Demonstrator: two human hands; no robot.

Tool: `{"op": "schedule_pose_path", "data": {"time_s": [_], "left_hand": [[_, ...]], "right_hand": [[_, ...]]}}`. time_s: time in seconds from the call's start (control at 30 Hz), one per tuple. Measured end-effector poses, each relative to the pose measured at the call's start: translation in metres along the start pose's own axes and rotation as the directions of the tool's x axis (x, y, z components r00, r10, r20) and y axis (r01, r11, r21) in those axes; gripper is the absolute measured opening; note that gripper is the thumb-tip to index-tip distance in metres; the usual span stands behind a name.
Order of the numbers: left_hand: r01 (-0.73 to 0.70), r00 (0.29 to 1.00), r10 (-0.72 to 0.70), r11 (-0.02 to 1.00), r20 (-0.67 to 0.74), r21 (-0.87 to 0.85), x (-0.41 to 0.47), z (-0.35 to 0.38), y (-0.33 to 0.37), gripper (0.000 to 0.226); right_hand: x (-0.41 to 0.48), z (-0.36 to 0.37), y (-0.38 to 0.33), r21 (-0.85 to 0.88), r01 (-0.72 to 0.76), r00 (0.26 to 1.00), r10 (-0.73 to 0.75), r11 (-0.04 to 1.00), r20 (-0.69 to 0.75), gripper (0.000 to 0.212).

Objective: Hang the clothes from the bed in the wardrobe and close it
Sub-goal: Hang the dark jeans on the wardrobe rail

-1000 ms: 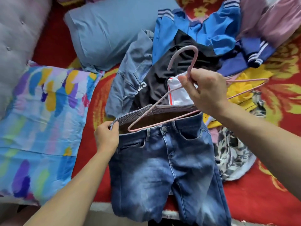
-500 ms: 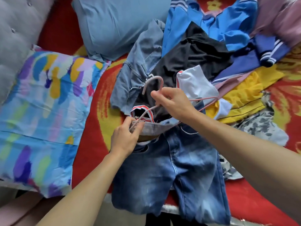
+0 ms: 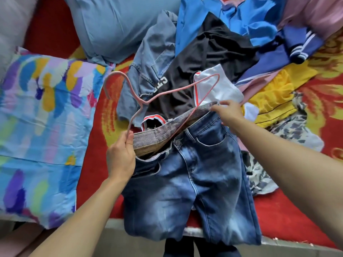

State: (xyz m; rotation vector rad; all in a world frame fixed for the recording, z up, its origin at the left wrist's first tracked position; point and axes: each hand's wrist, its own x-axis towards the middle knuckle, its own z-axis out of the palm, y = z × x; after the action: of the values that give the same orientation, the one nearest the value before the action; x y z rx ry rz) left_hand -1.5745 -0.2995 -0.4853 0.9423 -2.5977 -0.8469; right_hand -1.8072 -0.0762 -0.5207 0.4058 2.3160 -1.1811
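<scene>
Blue faded jeans (image 3: 191,182) lie over the bed's front edge, waistband pulled open. A pink wire hanger (image 3: 165,93) is tilted, its hook pointing upper left, one arm slid inside the waistband. My left hand (image 3: 120,156) grips the waistband's left end together with the hanger's lower corner. My right hand (image 3: 227,112) pinches the waistband's right end. Behind the jeans sits a pile of clothes: a black shirt (image 3: 209,52), a denim shirt (image 3: 154,52), a blue jacket (image 3: 232,13), a white garment (image 3: 219,88) and a yellow one (image 3: 272,93).
A red flowered bedspread (image 3: 289,214) covers the bed. A colourful pillow (image 3: 40,123) lies at the left, a blue pillow (image 3: 115,25) behind it. A grey patterned garment (image 3: 289,138) lies at the right, pink clothes (image 3: 315,13) at the far right. The wardrobe is out of view.
My right hand let go of the hanger's neck and moved right to the waistband's end. The hanger swung so its hook points left, with my left hand now holding its lower corner.
</scene>
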Motion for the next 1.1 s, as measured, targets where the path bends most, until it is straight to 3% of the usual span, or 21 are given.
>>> {"op": "schedule_pose_path", "data": {"time_s": [0.07,0.1,0.17,0.23,0.33,0.47,0.57,0.63,0.67,0.73,0.8,0.97,1.03,1.1], "left_hand": [[-0.044,0.999,0.044,0.999,0.031,-0.025,-0.002,-0.004,0.000,0.021],[-0.069,0.996,0.071,0.997,0.051,-0.025,-0.004,-0.006,0.000,0.022],[-0.115,0.990,0.115,0.993,0.082,-0.005,-0.008,-0.009,-0.002,0.031],[-0.130,0.987,0.128,0.992,0.097,0.007,-0.009,-0.013,-0.009,0.040],[-0.173,0.973,0.173,0.985,0.154,-0.008,-0.008,-0.017,-0.020,0.044],[-0.331,0.887,0.323,0.943,0.329,-0.033,-0.008,-0.009,-0.021,0.043],[-0.318,0.880,0.305,0.948,0.364,-0.025,-0.001,-0.009,-0.020,0.044],[-0.336,0.868,0.300,0.942,0.395,0.024,0.002,-0.012,-0.023,0.045],[-0.339,0.866,0.290,0.939,0.407,0.051,0.004,-0.014,-0.025,0.046],[-0.311,0.879,0.248,0.946,0.408,0.095,0.009,-0.016,-0.027,0.049],[-0.256,0.894,0.189,0.959,0.405,0.118,0.010,-0.017,-0.026,0.045],[-0.089,0.936,0.106,0.994,0.335,-0.065,-0.006,-0.019,0.009,0.055],[-0.051,0.963,0.056,0.998,0.265,-0.027,-0.010,-0.019,0.025,0.069],[-0.132,0.964,0.114,0.989,0.242,0.059,-0.008,-0.019,0.028,0.068]], "right_hand": [[-0.006,0.014,-0.004,-0.167,0.052,0.998,-0.045,0.985,0.044,0.062],[-0.007,0.018,-0.006,-0.249,0.065,0.997,-0.056,0.966,0.047,0.061],[-0.008,0.020,-0.012,-0.350,0.079,0.997,-0.083,0.933,0.003,0.038],[-0.005,0.013,-0.010,-0.328,0.060,0.996,-0.080,0.943,-0.048,0.023],[0.007,-0.014,0.003,-0.138,-0.011,0.995,-0.003,0.990,-0.100,0.019],[0.007,-0.043,-0.002,0.069,-0.031,0.993,0.038,0.997,-0.110,0.004],[0.006,-0.051,-0.009,0.065,0.004,0.991,0.005,0.998,-0.132,0.009],[0.001,-0.054,-0.010,-0.107,0.133,0.974,-0.150,0.985,-0.170,0.022],[-0.007,-0.055,-0.010,-0.276,0.242,0.946,-0.289,0.930,-0.144,0.036],[-0.026,-0.055,-0.009,-0.556,0.441,0.844,-0.537,0.705,-0.012,0.050],[-0.040,-0.053,-0.008,-0.642,0.519,0.772,-0.632,0.565,0.069,0.052],[-0.044,-0.053,-0.006,-0.712,0.517,0.780,-0.604,0.476,0.164,0.044],[-0.047,-0.055,-0.005,-0.707,0.550,0.769,-0.601,0.446,0.219,0.044],[-0.045,-0.062,0.000,-0.671,0.575,0.776,-0.570,0.467,0.268,0.048]]}}
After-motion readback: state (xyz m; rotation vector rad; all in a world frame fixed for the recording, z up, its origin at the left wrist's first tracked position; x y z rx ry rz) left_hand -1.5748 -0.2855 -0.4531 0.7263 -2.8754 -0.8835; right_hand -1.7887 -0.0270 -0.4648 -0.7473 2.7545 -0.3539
